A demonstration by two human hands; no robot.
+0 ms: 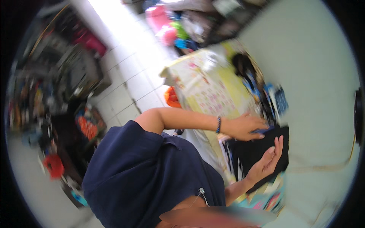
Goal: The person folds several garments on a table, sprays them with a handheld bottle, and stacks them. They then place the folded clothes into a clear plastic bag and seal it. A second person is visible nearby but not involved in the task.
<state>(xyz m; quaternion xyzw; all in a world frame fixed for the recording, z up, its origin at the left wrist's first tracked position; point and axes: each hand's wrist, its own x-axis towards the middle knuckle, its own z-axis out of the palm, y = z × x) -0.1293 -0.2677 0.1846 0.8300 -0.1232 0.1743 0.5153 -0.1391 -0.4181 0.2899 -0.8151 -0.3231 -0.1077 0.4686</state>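
My left arm, with a dark beaded bracelet point(218, 124), reaches across above a table. The left hand point(245, 127) is over a flat black item point(253, 152), which may be a folder or bag. A narrow blue object point(266, 130) lies between its thumb and fingers, too blurred to name its kind. My right hand point(268, 159) is held over the lower part of the black item, fingers stretched out and thumb apart, with nothing in it. Paper-like edges point(228, 155) show beside the black item, on the side nearer my body.
A table with a yellow-and-white patterned cover point(213, 91) stands against a pale wall point(311, 76). Blue and dark items point(275, 98) line its wall side. An orange item point(173, 97) sits beside it. Cluttered shelves point(57, 76) stand across the tiled floor point(133, 79).
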